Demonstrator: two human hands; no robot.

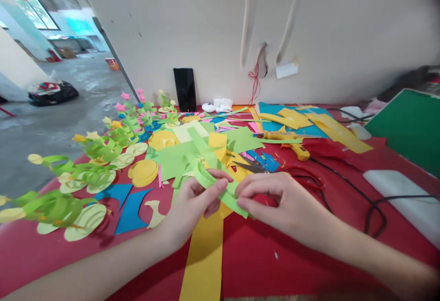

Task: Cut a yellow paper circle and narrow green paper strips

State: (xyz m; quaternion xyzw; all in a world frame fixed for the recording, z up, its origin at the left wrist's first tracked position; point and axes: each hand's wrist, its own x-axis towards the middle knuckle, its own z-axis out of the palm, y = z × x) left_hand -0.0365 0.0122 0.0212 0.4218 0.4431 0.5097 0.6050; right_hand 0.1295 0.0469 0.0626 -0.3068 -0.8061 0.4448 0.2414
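Between my hands, above the red table, is a curved green paper strip [227, 195]. My left hand [199, 193] pinches its left part between thumb and fingers. My right hand [271, 198] has thumb and fingertips closed on its right end. Beneath them lie green paper sheets [177, 159] and a long yellow paper strip [202, 259] that runs toward me. Scissors with red handles [309, 179] lie just beyond my right hand, their blades pointing left. A yellow glue gun [290, 140] rests behind them.
Several green curled paper trees [55, 205] with star tops stand along the left edge. Yellow paper discs [143, 173] and blue scraps [132, 209] lie nearby. A black phone [185, 90] leans on the white wall. Black cables [343, 179] and a white box [402, 200] are at right.
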